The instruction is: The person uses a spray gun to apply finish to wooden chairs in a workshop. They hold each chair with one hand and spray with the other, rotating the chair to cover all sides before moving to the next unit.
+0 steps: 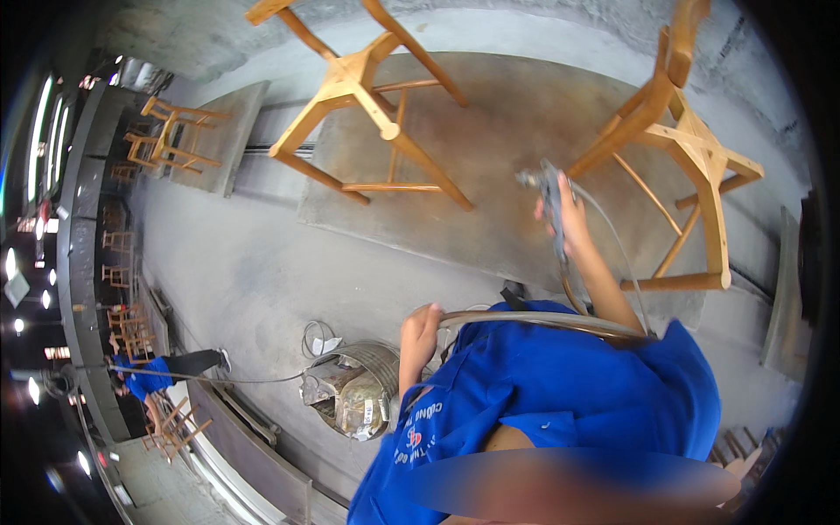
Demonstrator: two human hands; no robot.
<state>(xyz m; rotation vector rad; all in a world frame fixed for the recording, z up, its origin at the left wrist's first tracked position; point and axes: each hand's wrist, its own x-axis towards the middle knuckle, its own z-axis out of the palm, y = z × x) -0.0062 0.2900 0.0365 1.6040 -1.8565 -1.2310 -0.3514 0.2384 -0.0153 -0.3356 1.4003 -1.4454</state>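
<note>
My right hand (573, 229) is raised and grips a grey spray gun (549, 194), whose nozzle points up and left toward the grey platform (516, 114). A light wooden chair (367, 96) stands on that platform to the gun's left. A second wooden chair (691, 153) stands close on its right. My left hand (418, 337) is closed around a tan hose (534, 320) that runs across my blue shirt toward the gun. A thin pale line also hangs from the gun down past my forearm.
A metal drum (372, 367) holding crumpled cans or wrapped items sits on the concrete floor just below my left hand, with a coiled cable beside it. More wooden chairs (171, 131) stand on another slab far left. A person in blue (149, 381) bends over at the left.
</note>
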